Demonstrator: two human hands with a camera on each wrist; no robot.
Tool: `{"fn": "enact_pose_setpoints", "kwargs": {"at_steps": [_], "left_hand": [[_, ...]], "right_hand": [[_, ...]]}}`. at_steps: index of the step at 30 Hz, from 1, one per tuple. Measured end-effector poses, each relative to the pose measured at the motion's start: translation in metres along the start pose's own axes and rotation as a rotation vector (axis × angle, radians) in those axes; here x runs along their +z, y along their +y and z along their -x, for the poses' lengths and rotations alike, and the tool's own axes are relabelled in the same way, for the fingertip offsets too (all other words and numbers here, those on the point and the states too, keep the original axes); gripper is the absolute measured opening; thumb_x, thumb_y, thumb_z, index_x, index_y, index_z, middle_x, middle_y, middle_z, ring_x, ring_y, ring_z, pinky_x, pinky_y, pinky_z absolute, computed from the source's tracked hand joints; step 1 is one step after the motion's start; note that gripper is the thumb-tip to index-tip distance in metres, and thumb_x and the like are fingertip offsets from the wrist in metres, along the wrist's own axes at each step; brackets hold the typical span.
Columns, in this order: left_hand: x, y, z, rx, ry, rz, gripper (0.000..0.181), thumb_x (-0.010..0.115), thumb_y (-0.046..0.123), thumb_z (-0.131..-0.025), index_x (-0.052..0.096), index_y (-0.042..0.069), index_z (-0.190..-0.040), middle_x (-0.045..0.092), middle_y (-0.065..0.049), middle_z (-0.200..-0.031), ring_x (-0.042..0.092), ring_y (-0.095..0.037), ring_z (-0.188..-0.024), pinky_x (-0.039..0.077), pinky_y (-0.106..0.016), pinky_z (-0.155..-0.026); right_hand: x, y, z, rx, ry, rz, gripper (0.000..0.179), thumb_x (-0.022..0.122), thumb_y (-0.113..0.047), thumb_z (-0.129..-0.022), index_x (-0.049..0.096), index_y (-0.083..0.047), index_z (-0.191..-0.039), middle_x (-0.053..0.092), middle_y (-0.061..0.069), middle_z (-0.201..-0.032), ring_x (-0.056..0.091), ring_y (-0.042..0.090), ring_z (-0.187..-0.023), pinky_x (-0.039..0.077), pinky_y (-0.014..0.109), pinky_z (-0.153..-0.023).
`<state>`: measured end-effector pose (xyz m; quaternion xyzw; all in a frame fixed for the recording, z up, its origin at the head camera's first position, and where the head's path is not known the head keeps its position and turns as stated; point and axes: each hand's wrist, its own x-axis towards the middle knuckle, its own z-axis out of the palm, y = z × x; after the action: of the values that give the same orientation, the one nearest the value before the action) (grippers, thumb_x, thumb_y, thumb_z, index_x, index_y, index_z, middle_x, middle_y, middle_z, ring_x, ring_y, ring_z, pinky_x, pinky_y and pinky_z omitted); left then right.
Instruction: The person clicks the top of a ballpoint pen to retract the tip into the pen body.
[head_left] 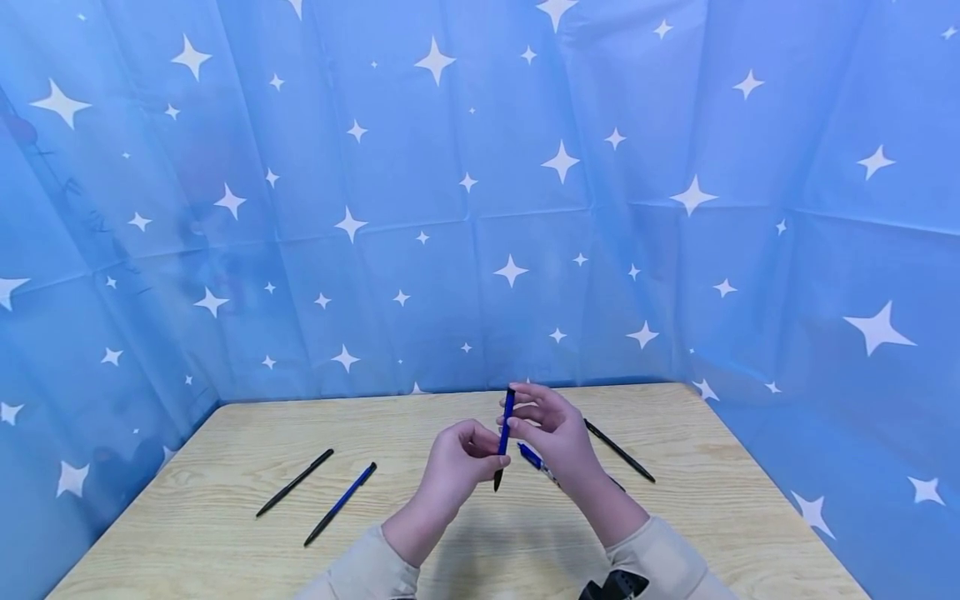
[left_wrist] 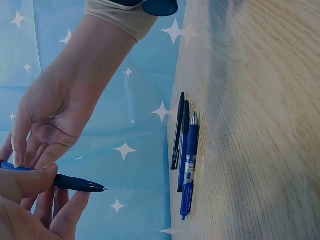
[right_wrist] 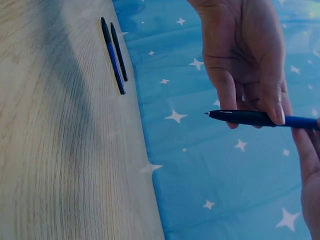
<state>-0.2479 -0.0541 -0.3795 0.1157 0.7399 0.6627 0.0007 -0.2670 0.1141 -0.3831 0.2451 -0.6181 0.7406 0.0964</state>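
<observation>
A blue ballpoint pen (head_left: pixel 507 421) with a black grip is held nearly upright above the table, metal point down. My left hand (head_left: pixel 456 462) pinches its lower part between thumb and fingers; in the right wrist view that thumb lies on the black grip (right_wrist: pixel 245 117). Higher up, the thumb and fingers of my right hand (head_left: pixel 561 433) hold the barrel, one finger at the top end. The small metal tip (left_wrist: pixel 105 189) shows in the left wrist view.
Left on the wooden table (head_left: pixel 225 450) lie a black pen (head_left: pixel 295 483) and a blue-and-black pen (head_left: pixel 341 504). Behind my right hand are a blue pen with a clear section (left_wrist: pixel 190 167), a darker blue pen (left_wrist: pixel 184 145) and a black pen (head_left: pixel 619 451). A starry blue curtain (head_left: pixel 465 292) surrounds the table.
</observation>
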Motion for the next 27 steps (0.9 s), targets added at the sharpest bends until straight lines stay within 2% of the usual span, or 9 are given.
{"fn": "enact_pose_setpoints", "kwargs": {"at_steps": [4,10,18,22,27], "left_hand": [[0.0004,0.0007,0.0001,0.011,0.001,-0.005,0.016,0.077,-0.007,-0.078,0.065,-0.002,-0.087,0.065,-0.007,-0.081,0.066,-0.018,-0.075,0.059,-0.033,-0.068],[0.0012,0.0018,-0.0008,0.041,-0.006,-0.019,0.016,0.077,-0.008,-0.078,0.064,-0.002,-0.086,0.065,-0.007,-0.081,0.065,-0.017,-0.074,0.058,-0.031,-0.066],[0.0008,0.0045,0.0009,0.073,-0.009,-0.041,0.017,0.078,-0.008,-0.077,0.065,-0.002,-0.086,0.066,-0.007,-0.080,0.065,-0.018,-0.074,0.057,-0.032,-0.064],[0.0005,0.0048,-0.0008,0.077,-0.011,-0.059,0.017,0.078,-0.007,-0.077,0.066,-0.001,-0.086,0.066,-0.006,-0.080,0.065,-0.018,-0.074,0.057,-0.032,-0.064],[-0.0004,0.0053,-0.0020,0.079,-0.050,-0.097,0.017,0.077,-0.005,-0.079,0.065,0.001,-0.088,0.065,-0.005,-0.081,0.064,-0.018,-0.076,0.057,-0.032,-0.065]], "right_hand": [[-0.0004,0.0006,0.0010,-0.020,0.001,0.015,0.040,0.069,0.000,-0.090,0.059,-0.004,-0.129,0.056,0.028,-0.119,0.067,0.029,-0.098,0.055,0.043,-0.084],[-0.0011,0.0002,0.0022,-0.048,0.013,0.038,0.039,0.068,0.002,-0.089,0.060,-0.003,-0.127,0.058,0.022,-0.116,0.068,0.026,-0.096,0.056,0.043,-0.083],[-0.0013,0.0006,0.0025,-0.052,0.005,0.038,0.036,0.068,0.002,-0.089,0.060,-0.001,-0.124,0.056,0.028,-0.115,0.068,0.025,-0.095,0.056,0.043,-0.083],[-0.0029,-0.0002,0.0014,-0.060,-0.003,0.050,0.037,0.068,0.001,-0.090,0.059,-0.003,-0.126,0.056,0.025,-0.116,0.067,0.027,-0.097,0.056,0.042,-0.083],[-0.0060,-0.0031,0.0015,-0.056,-0.005,0.075,0.044,0.067,0.000,-0.091,0.055,-0.007,-0.133,0.054,0.024,-0.119,0.066,0.028,-0.098,0.056,0.041,-0.084]]}}
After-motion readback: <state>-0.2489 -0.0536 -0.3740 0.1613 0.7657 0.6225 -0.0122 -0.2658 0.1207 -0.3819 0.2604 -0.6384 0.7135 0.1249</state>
